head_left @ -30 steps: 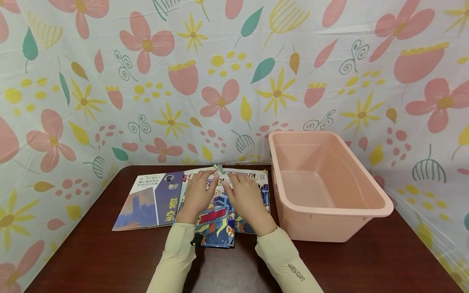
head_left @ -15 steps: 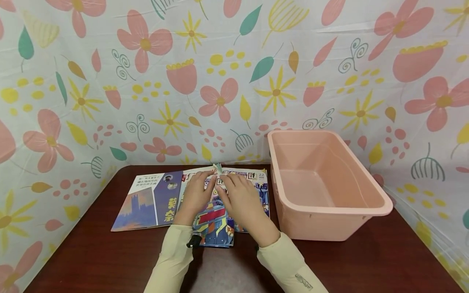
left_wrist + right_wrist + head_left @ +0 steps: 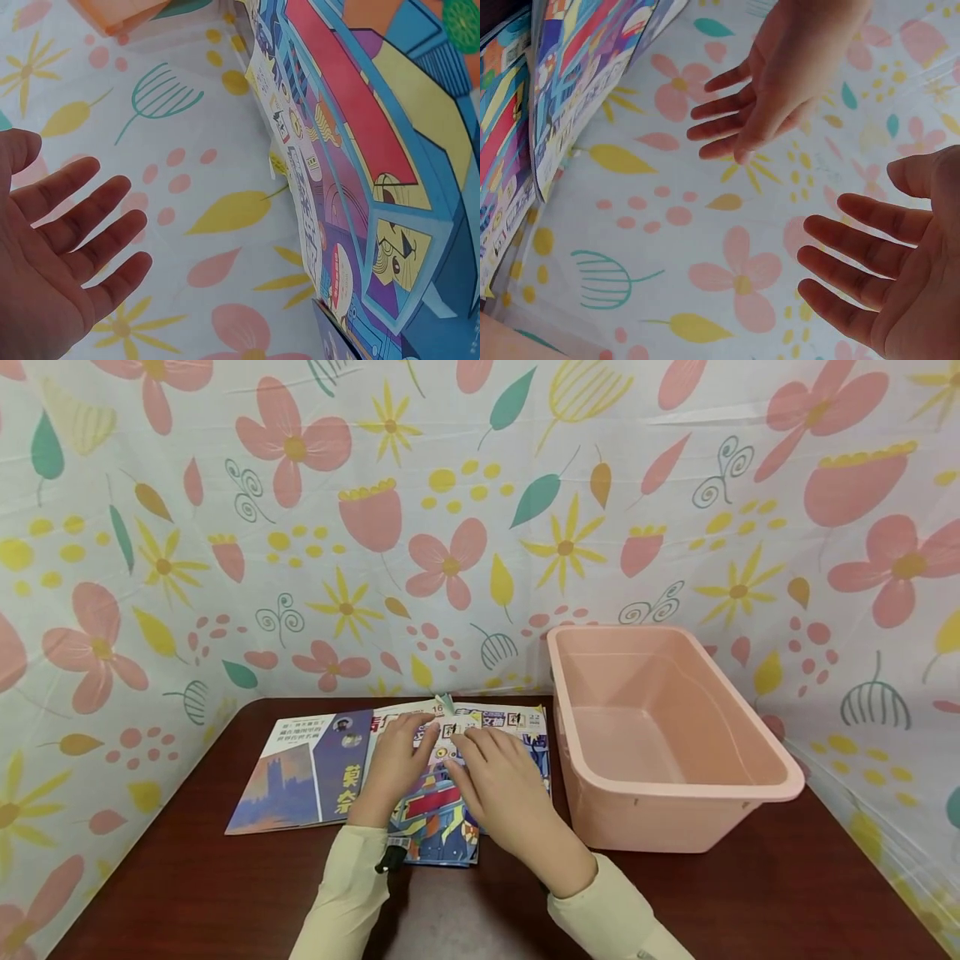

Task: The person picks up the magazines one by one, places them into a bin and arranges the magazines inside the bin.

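Note:
My left hand (image 3: 396, 768) hovers over colourful magazines, its fingers relaxed and nothing in its grasp. Beside it, the right hand (image 3: 510, 789) is likewise held above them, palm down with loosely bent fingers. A blue illustrated magazine (image 3: 441, 839) lies below and between the hands, overlapping another magazine (image 3: 534, 727) at its right. To the left is a purple and white booklet (image 3: 288, 781) with a tower picture. Both wrist views show a gap between the hands and the covers: left hand (image 3: 64, 255), right hand (image 3: 892, 262). A curled greenish paper corner (image 3: 446, 702) sticks up at the back.
A deep pink plastic bin (image 3: 637, 822) stands at the right of the dark brown table (image 3: 180, 877), its inside bare. Flower-patterned cloth (image 3: 480, 527) hangs close behind the table and at both sides.
My right hand has drawn back slightly towards the front, and the left has shifted a little left and forward-down. More of the covers shows between them. Magazines and bin stay put.

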`<state>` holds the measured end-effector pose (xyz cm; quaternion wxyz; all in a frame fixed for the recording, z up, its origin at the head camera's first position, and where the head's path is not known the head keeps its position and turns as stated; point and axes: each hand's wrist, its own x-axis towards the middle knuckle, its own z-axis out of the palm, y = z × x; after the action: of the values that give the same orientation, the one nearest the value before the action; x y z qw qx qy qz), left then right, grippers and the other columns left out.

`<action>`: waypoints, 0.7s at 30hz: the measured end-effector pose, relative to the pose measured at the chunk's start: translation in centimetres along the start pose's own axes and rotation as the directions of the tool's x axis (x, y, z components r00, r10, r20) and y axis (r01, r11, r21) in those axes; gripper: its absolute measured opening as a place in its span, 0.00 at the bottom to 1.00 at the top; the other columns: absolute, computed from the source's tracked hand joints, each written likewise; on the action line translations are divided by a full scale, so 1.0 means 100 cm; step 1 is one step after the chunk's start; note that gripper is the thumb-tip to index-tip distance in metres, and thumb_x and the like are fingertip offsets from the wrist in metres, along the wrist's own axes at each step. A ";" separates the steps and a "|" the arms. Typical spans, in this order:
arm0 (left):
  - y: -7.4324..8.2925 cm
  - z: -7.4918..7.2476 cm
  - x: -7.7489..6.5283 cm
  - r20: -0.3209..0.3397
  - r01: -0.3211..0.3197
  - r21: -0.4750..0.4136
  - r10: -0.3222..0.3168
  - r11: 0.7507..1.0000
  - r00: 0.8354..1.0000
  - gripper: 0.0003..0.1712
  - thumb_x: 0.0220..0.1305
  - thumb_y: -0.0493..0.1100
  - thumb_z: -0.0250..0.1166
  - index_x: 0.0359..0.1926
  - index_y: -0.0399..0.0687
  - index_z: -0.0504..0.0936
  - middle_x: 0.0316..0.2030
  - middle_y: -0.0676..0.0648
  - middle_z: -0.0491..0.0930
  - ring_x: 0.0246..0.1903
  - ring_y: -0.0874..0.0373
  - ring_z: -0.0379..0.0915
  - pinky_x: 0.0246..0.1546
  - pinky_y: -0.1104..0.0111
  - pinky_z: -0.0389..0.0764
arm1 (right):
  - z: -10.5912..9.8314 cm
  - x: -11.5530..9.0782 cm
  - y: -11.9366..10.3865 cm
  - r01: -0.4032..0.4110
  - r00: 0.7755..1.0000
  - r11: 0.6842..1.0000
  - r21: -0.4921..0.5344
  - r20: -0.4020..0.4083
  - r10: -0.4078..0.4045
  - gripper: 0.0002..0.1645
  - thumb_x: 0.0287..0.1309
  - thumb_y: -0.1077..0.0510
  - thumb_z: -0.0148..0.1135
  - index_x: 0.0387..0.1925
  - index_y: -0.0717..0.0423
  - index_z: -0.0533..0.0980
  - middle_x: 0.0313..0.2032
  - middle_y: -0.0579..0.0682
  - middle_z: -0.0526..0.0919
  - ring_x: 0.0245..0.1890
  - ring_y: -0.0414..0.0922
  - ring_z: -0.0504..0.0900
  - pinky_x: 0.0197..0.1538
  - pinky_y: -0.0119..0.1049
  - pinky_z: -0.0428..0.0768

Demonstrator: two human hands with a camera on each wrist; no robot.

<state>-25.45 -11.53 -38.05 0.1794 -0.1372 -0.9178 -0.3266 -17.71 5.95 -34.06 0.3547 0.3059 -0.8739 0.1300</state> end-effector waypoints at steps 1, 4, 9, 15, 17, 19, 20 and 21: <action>-0.001 0.000 0.000 0.002 0.003 0.005 -0.003 1.000 1.000 0.22 0.72 0.50 0.54 0.58 0.41 0.77 0.57 0.39 0.75 0.60 0.42 0.66 0.62 0.46 0.63 | -0.002 -0.001 0.000 0.007 1.000 1.000 -0.007 -0.002 -0.007 0.19 0.65 0.52 0.58 0.52 0.59 0.78 0.47 0.55 0.80 0.51 0.53 0.77 0.56 0.49 0.73; -0.002 0.000 -0.002 0.005 0.010 0.019 -0.010 1.000 1.000 0.22 0.72 0.50 0.55 0.58 0.41 0.77 0.57 0.39 0.75 0.60 0.42 0.66 0.62 0.46 0.63 | -0.007 -0.006 0.002 0.017 1.000 1.000 -0.015 -0.015 -0.017 0.19 0.66 0.51 0.57 0.51 0.59 0.78 0.48 0.56 0.81 0.51 0.54 0.76 0.57 0.49 0.72; -0.002 0.000 -0.004 0.013 0.020 0.030 -0.021 0.999 1.000 0.22 0.71 0.49 0.56 0.59 0.41 0.77 0.57 0.38 0.75 0.59 0.41 0.67 0.61 0.46 0.64 | -0.017 -0.015 0.009 0.016 0.998 0.999 -0.036 -0.067 -0.019 0.23 0.72 0.47 0.45 0.49 0.59 0.79 0.47 0.57 0.81 0.51 0.55 0.76 0.55 0.51 0.72; -0.003 -0.001 -0.005 0.023 0.039 0.036 -0.040 0.999 0.999 0.21 0.70 0.47 0.57 0.59 0.42 0.77 0.57 0.39 0.75 0.60 0.42 0.66 0.62 0.47 0.63 | -0.029 -0.027 0.023 0.019 0.988 0.998 -0.057 -0.152 -0.028 0.31 0.75 0.45 0.36 0.47 0.62 0.79 0.44 0.58 0.81 0.49 0.57 0.76 0.53 0.54 0.71; -0.003 -0.001 -0.005 0.026 0.045 0.036 -0.046 0.998 0.999 0.21 0.70 0.47 0.58 0.59 0.42 0.77 0.56 0.39 0.75 0.60 0.42 0.66 0.62 0.47 0.63 | -0.034 -0.032 0.029 0.013 0.986 0.997 -0.071 -0.167 -0.025 0.31 0.75 0.45 0.36 0.46 0.64 0.79 0.44 0.59 0.81 0.48 0.58 0.76 0.52 0.54 0.71; -0.004 -0.001 -0.005 0.034 0.055 0.038 -0.056 0.998 0.998 0.21 0.70 0.47 0.57 0.59 0.43 0.77 0.57 0.39 0.75 0.61 0.42 0.66 0.62 0.47 0.63 | -0.039 -0.037 0.034 -0.002 0.987 0.996 -0.088 -0.158 -0.012 0.32 0.75 0.45 0.35 0.46 0.64 0.79 0.44 0.60 0.81 0.48 0.58 0.76 0.53 0.55 0.71; -0.004 -0.002 -0.006 0.038 0.057 0.039 -0.058 0.998 0.998 0.21 0.70 0.48 0.57 0.59 0.43 0.77 0.57 0.39 0.75 0.60 0.42 0.66 0.62 0.47 0.63 | -0.042 -0.040 0.036 -0.012 0.989 0.995 -0.094 -0.151 -0.002 0.32 0.75 0.45 0.36 0.47 0.64 0.79 0.45 0.60 0.81 0.49 0.58 0.76 0.53 0.55 0.71; -0.005 -0.002 -0.006 0.041 0.059 0.041 -0.060 0.997 0.997 0.21 0.71 0.48 0.56 0.59 0.43 0.77 0.57 0.39 0.75 0.60 0.42 0.66 0.62 0.47 0.63 | -0.045 -0.042 0.039 -0.022 0.989 0.995 -0.099 -0.145 0.007 0.32 0.75 0.45 0.36 0.47 0.64 0.78 0.45 0.60 0.81 0.49 0.59 0.76 0.53 0.55 0.70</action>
<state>-25.06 -12.07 -38.45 0.1527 -0.1131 -0.9314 -0.3105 -15.36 12.84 -33.88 0.4309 0.2711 -0.8536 0.1105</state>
